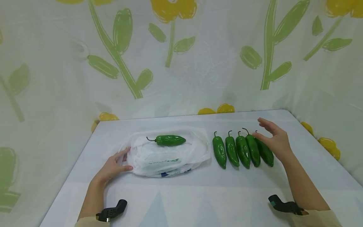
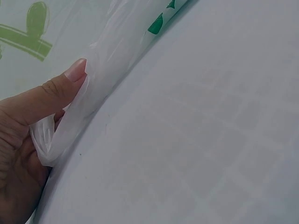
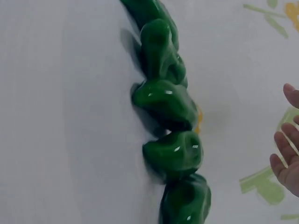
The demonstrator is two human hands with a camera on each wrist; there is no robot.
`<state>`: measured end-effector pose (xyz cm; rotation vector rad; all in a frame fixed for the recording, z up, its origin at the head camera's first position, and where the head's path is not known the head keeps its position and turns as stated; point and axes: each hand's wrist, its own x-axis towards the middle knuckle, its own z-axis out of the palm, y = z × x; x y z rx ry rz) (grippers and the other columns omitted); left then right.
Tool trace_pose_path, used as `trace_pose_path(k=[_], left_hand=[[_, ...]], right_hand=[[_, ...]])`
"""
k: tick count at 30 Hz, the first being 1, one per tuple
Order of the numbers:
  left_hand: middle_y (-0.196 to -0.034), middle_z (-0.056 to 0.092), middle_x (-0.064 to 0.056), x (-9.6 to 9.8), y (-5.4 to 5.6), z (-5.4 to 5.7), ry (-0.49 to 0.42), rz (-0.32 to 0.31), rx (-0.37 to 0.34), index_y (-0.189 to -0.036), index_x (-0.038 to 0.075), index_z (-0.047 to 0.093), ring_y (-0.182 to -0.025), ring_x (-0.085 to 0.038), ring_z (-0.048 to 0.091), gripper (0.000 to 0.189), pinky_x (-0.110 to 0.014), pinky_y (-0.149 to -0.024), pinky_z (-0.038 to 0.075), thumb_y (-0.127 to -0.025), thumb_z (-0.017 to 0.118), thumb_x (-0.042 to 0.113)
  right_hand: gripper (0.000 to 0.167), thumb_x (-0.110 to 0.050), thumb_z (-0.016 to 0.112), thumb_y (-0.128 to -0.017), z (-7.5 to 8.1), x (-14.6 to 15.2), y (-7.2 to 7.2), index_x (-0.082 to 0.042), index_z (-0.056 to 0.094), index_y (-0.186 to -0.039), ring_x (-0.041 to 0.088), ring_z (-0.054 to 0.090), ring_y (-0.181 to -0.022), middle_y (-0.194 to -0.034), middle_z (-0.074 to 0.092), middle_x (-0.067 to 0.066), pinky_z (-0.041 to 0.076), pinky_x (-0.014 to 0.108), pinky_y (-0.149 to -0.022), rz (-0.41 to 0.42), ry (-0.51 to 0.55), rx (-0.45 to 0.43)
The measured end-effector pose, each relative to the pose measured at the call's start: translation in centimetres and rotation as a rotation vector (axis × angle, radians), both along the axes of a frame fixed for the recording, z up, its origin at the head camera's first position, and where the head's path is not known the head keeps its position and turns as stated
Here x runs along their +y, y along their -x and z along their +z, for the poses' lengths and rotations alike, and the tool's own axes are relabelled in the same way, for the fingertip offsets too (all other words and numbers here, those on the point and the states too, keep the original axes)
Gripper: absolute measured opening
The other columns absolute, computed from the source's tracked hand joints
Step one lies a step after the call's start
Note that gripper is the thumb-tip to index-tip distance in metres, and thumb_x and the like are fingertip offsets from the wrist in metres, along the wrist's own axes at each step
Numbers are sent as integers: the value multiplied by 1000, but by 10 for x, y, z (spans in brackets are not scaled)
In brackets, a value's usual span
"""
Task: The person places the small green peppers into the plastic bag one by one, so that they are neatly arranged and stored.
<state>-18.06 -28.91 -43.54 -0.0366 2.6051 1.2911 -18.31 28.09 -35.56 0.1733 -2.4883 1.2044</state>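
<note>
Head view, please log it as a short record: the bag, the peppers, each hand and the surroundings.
bag: white plastic, green and blue print, lying on the white table
pepper on bag: one green, stem pointing left
row of peppers: five green, right of the bag, stems toward the far table edge
left hand: touching the bag's left edge, thumb and fingers apart
right hand: near the row's right end, holding nothing
backdrop: pale cloth with yellow flowers and green stems

One pepper (image 1: 170,140) lies on the bag (image 1: 160,159), left of five more peppers (image 1: 243,151).
</note>
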Motion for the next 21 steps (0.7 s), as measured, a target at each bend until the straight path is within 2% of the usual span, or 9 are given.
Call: trace_pose_path(k=[6,12,17,21], left_hand=[[-153,20,-25,-1,1,-3,12,8,-4,-150,17,28,-142,-46,5,100,-69,-107,11,-69,82,39],[-154,19,-24,-1,1,-2,12,-1,6,-150,17,28,-142,-45,5,99,-69,-107,11,-69,82,39],[-152,24,-25,0,2,-2,21,4,9,-150,17,29,-142,-45,7,99,-68,-107,12,-69,82,38],[-152,23,-25,0,1,-1,12,1,8,-150,17,29,-142,-46,7,98,-68,-107,13,-70,82,37]], right_hand=[[62,-24,71,-85,-11,14,-3,-9,46,-139,-18,41,-108,-140,51,8,33,1,-92,-23,2,-19],[64,-25,71,-85,-20,26,-6,-9,44,-141,-15,41,-112,-141,50,2,32,-1,-91,-60,4,-42],[66,-29,69,-87,-27,33,-7,-11,41,-143,7,43,-128,-144,46,5,35,2,-92,-81,1,-102],[66,-30,68,-87,-32,38,-5,-12,39,-144,26,40,-132,-145,44,7,39,6,-93,-91,1,-137]])
